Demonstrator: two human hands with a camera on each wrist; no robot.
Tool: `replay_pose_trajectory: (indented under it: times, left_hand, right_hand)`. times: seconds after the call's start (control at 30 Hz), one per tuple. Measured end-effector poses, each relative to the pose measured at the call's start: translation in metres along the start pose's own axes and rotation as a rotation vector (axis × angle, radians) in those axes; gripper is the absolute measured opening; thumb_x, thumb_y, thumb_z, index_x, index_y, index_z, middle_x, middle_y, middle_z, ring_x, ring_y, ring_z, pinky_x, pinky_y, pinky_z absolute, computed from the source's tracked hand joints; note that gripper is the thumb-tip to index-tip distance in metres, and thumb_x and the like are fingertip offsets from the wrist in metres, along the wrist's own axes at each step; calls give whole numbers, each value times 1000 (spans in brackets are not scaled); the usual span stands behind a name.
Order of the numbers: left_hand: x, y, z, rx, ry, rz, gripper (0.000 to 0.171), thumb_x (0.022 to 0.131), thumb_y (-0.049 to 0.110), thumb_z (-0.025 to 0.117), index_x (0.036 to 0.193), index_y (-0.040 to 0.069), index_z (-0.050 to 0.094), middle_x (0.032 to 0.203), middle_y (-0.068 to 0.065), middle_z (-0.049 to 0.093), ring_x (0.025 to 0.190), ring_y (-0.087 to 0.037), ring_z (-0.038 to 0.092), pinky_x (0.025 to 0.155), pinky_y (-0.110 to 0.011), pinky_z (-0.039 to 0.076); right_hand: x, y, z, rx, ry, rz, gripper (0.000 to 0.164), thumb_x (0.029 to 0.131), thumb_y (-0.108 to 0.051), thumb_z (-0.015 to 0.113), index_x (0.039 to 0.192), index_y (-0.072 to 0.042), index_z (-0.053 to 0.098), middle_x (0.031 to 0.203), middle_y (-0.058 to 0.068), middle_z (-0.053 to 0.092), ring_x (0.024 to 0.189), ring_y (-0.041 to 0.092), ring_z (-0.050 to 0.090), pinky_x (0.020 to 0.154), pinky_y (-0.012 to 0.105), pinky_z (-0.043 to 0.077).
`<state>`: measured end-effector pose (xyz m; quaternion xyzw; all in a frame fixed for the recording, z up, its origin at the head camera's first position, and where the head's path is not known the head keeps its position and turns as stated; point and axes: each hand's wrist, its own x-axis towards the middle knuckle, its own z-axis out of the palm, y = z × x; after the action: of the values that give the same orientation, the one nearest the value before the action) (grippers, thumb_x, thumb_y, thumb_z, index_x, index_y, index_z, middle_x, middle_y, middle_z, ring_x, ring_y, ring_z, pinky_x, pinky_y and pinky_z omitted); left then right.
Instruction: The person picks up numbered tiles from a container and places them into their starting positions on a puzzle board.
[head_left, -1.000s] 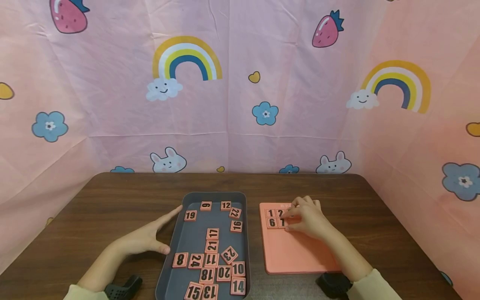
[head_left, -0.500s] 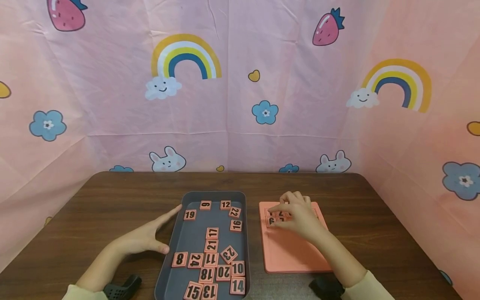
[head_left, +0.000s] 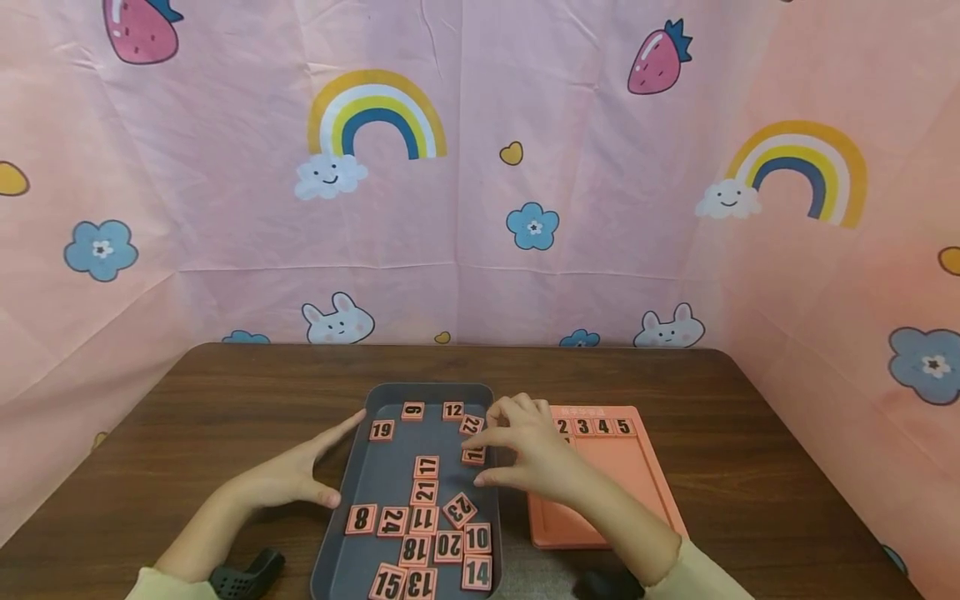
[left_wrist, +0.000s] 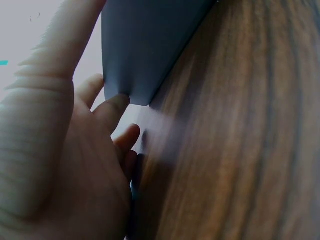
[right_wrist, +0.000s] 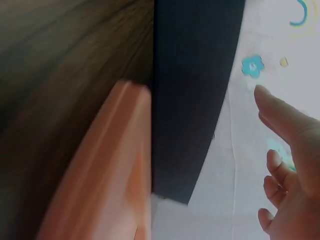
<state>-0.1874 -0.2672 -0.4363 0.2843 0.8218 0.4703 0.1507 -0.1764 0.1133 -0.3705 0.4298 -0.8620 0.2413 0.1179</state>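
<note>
A: Where's the nearest tile vs. the R hand?
B: Just frame-L, nr ctr, in tray by its R wall, between thumb & index as seen; no. part-hidden. R hand's spread, nothing visible in it.
A: L hand?
B: Farther; fingers wide, at tray's L side. Tray's long axis runs top–bottom.
A: Surface, room?
B: Brown desk, lower half; pink board R of tray. Patterned cloth behind.
</note>
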Motion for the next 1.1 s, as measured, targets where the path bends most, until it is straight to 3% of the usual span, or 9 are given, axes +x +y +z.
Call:
replay_pose_trajectory:
  times: [0.3,0.57,0.87,1.1]
  left_hand:
    - [0,1,-2,-20,-6,-2,104,79,43,77,156,24,8,157,-20,8,137,-53,7,93,-78,14]
    - [0,1,-1,7,-18,-5,103,81,45,74,156,26,7,157,-21,6,135,-55,7,89,-80,17]
    - [-2,-4,0,31,-20,15,102,82,45,73,156,26,5,157,-21,5,134,-57,7,86,-81,19]
    - [-1,-2,-1,56,-9,41,102,82,45,74,156,24,6,157,-20,8,134,-56,10,86,-81,20]
  right_hand:
    - [42,-17,23,-49,-155,-178,40,76,-44,78,113,-31,72,93,-11,35,90,11,29,80,36,21]
    - [67,-29,50,-135,-294,-260,40,78,-48,74,116,-36,69,97,-13,42,91,6,32,82,27,24]
    - [82,-41,76,-187,-438,-271,44,78,-53,73,119,-42,66,94,-17,41,86,3,31,76,22,21]
    - [91,-42,86,-196,-491,-253,44,78,-54,73,121,-45,64,99,-18,44,88,2,32,73,21,21]
